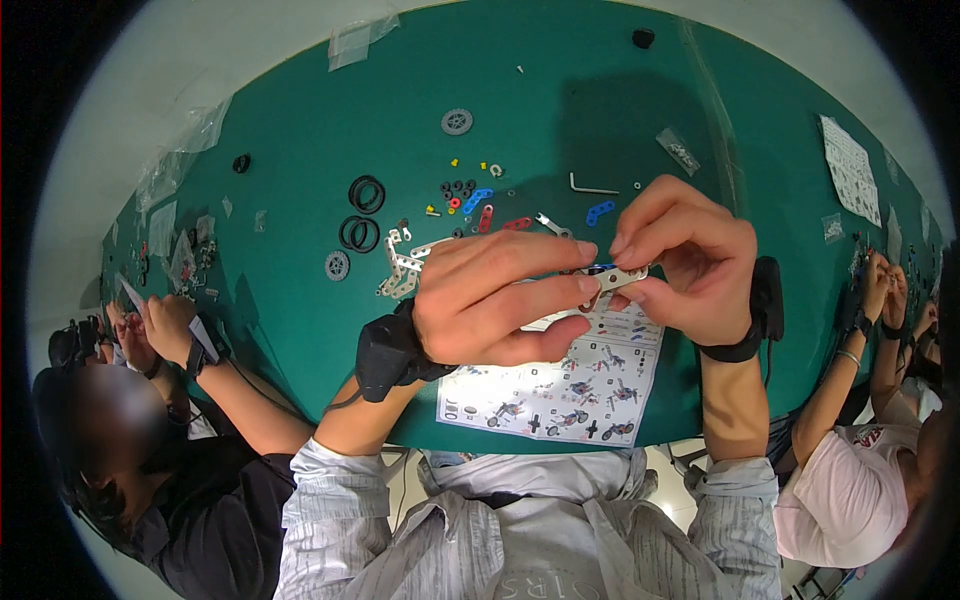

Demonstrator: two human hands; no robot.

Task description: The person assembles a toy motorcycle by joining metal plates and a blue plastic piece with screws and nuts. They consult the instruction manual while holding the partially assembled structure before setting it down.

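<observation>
Both of my hands meet over the green table, pinching a small silver metal strip with holes between them. My left hand grips its left end with thumb and fingers. My right hand holds the right end from above. A bit of blue shows at the strip. Under the hands lies a printed instruction sheet. Beyond the hands are loose parts: silver strips, red pieces, blue pieces, black rubber rings, grey gear wheels and an L-shaped hex key.
A person on the left handles small parts by plastic bags. Another person on the right works with raised hands near a second sheet. Black wrist devices sit on both my wrists. The table's near edge runs just below the instruction sheet.
</observation>
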